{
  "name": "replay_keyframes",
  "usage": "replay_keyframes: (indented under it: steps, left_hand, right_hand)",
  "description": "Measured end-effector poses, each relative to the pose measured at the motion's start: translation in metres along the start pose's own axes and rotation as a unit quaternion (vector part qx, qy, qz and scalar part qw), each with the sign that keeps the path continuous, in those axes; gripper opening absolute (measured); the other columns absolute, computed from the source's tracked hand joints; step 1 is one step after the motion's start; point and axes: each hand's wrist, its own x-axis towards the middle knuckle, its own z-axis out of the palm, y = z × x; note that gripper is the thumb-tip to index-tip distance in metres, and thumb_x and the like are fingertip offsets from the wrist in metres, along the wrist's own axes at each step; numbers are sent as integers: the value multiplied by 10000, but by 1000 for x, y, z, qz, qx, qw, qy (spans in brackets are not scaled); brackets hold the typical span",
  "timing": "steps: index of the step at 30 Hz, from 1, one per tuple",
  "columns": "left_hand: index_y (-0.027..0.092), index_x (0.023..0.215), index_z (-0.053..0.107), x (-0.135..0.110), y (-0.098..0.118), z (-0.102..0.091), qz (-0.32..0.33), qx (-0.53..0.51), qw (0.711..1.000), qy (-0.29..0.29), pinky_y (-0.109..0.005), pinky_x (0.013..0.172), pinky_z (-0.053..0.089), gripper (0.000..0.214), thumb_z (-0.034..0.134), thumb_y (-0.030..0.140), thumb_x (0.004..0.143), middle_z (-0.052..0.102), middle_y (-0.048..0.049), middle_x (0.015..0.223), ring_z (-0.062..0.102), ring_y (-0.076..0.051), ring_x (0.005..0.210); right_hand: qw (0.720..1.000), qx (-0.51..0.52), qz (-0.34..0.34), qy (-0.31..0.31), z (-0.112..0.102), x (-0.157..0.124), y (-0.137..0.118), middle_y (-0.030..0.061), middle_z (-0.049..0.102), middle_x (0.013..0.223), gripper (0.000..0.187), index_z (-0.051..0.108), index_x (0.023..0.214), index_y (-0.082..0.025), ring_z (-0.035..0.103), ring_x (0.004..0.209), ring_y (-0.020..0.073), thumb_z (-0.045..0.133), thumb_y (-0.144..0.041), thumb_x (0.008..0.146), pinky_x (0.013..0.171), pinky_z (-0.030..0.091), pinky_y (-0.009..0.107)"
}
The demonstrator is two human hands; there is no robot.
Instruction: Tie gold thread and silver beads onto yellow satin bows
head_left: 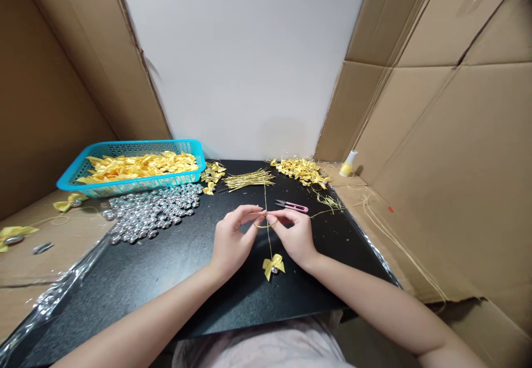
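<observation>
Both hands meet over the middle of the black table. My left hand (236, 238) pinches a thin yellow cord (269, 240) between thumb and forefinger. Opposite it, my right hand (294, 235) pinches the same cord, and a small loop of it curves below the fingertips. From the cord's near end a yellow ribbon bow (273, 266) with a silver bead lies on the table, between my wrists. The cord's other end runs away from me toward a bundle of gold twist ties (248, 179). Just beyond my right hand lies a pair of pink-handled thread snips (291, 206).
At the left back stands a turquoise basket (135, 188) full of yellow bows, with many silver beads (153, 213) before it. A pile of beaded bows (301, 170) lies at the back right, near a thread cone (348, 164). Cardboard walls (453, 152) flank the table.
</observation>
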Motion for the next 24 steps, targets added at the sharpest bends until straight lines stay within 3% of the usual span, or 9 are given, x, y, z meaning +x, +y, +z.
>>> replay_keyframes:
  steps: [5,12,18,21,24]
  left_hand:
    - [234,935,641,0,-1,0,12,16,1000,3,-354,832,517,101,629,298,858,769,-16,913,729,-217,874]
    - [238,972,652,0,-1,-3,44,39,998,-8,-354,832,520,121,623,275,861,769,-24,939,722,-223,916]
    - [210,957,644,1,0,-1,-13,-34,999,-36,-359,826,548,155,635,319,848,771,-52,898,731,-236,875]
    - [196,964,631,2,0,0,-56,-81,994,-48,-361,834,553,207,657,350,829,768,-70,916,728,-239,888]
    - [184,1036,606,4,-1,0,-59,-77,993,-72,-369,857,539,277,659,350,821,756,-85,970,713,-235,927]
  right_hand:
    - [998,27,55,-23,1,4,6,42,665,627,200,703,711,-160,554,551,146,659,-351,749,524,439,258]
    - [989,-65,-62,-119,-7,12,3,24,622,659,168,636,754,-164,544,598,134,546,-282,834,583,428,246]
    - [975,-104,-147,-132,-11,14,3,11,579,606,270,570,639,-183,528,581,133,485,-260,884,587,392,252]
    - [980,-85,-132,-123,-11,14,4,6,576,587,263,572,618,-190,522,571,133,510,-263,863,581,393,251]
    - [985,-71,-106,-114,-11,14,4,10,594,589,245,588,616,-192,534,585,140,524,-278,836,590,412,255]
